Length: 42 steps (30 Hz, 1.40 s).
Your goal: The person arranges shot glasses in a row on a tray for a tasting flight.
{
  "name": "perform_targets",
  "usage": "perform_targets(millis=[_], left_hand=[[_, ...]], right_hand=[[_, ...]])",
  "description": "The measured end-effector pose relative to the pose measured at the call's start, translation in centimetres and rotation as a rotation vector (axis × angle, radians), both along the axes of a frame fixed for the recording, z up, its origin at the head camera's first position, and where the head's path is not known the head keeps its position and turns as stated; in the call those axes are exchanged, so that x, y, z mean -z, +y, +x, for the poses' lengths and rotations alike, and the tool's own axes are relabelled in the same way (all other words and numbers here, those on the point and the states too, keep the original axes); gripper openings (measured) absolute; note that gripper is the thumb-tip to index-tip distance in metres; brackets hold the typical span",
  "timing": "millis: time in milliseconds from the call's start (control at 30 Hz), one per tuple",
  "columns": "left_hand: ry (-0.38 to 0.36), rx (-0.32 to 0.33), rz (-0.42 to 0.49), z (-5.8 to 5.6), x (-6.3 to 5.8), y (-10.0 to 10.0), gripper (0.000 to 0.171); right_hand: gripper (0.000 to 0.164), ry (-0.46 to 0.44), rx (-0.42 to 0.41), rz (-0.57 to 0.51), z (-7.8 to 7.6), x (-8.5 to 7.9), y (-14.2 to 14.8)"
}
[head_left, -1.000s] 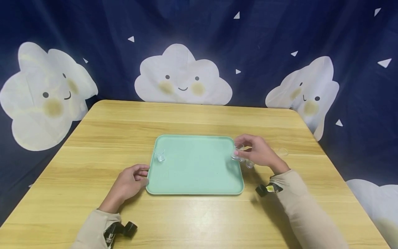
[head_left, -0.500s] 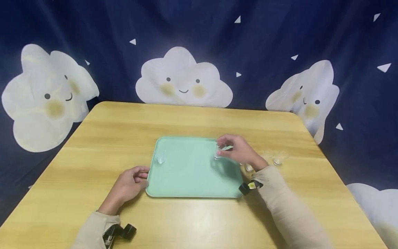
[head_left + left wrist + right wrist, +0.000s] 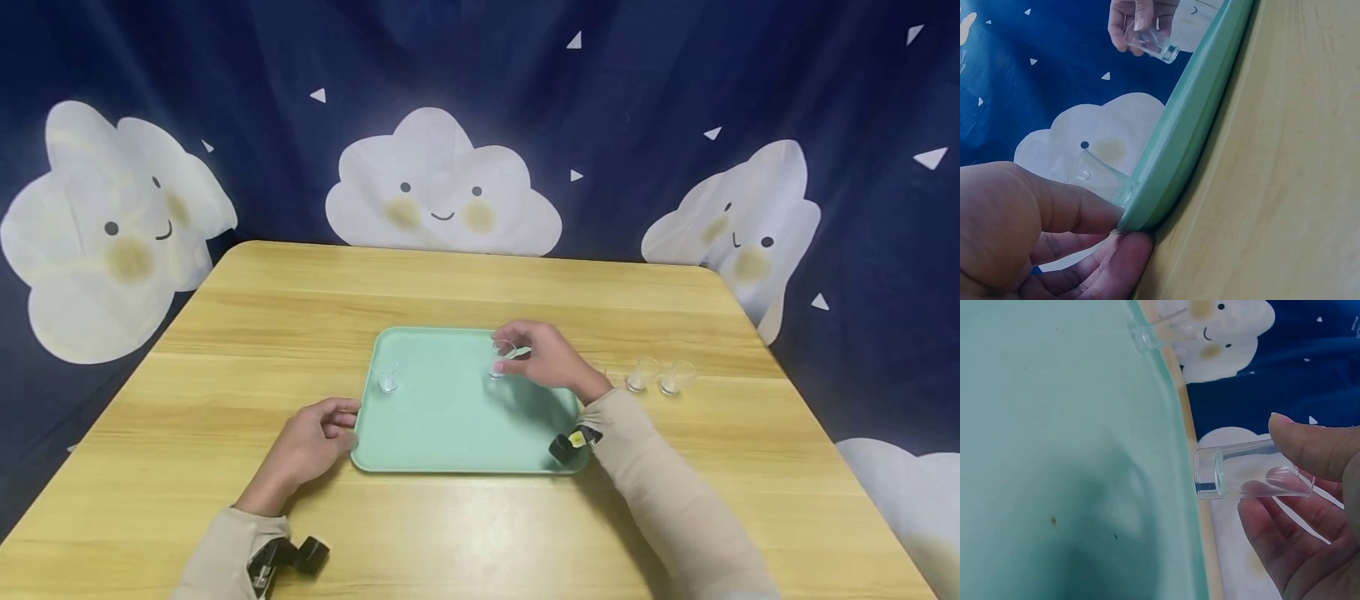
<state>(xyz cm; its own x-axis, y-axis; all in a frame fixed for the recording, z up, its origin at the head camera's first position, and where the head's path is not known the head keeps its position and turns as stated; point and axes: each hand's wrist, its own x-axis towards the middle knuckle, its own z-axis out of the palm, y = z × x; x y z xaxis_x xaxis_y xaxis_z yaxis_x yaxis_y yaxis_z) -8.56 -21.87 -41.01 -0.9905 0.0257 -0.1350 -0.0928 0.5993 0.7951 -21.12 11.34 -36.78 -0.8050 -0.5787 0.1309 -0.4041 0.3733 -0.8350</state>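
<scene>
A clear shot glass (image 3: 1244, 470) is held by my right hand (image 3: 546, 357), pinched between thumb and fingers over the right half of the green tray (image 3: 450, 425). In the right wrist view the glass's thick base points toward the tray, apparently just above it. A second shot glass (image 3: 387, 381) stands upright near the tray's left edge. My left hand (image 3: 306, 442) grips that left edge, thumb at the rim and fingers beneath, as the left wrist view shows, close to the standing glass (image 3: 1104, 178).
To the right of the tray, a shot glass (image 3: 639, 377) and another shot glass (image 3: 675, 379) stand on the wooden table (image 3: 480, 533). One more is partly hidden behind my right wrist. A dark curtain (image 3: 480, 67) with cloud prints hangs behind the table.
My right hand has carried its shot glass leftward from the tray's right edge to over the tray. More glasses on the right have come into view. The left hand stays in place.
</scene>
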Motion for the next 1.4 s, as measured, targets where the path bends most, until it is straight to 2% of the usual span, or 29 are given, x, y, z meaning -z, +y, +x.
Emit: perform_targets(millis=[200, 233, 867, 1400], left_hand=[[-0.005, -0.003, -0.007, -0.1, 0.1, 0.0, 0.043], [-0.006, -0.004, -0.007, -0.1, 0.0, 0.0, 0.043], [-0.015, -0.006, 0.006, -0.1, 0.1, 0.0, 0.044], [-0.026, -0.016, 0.009, -0.1, -0.1, 0.1, 0.044]], right_hand=[[0.041, 0.003, 0.000, -0.002, -0.1, 0.4, -1.4], [0.042, 0.003, -0.001, -0.002, -0.5, 1.0, -1.5], [0.039, -0.016, -0.027, -0.019, -0.8, 2.4, -5.6], [0.039, -0.020, -0.035, 0.042, -0.5, 2.5, -8.1]])
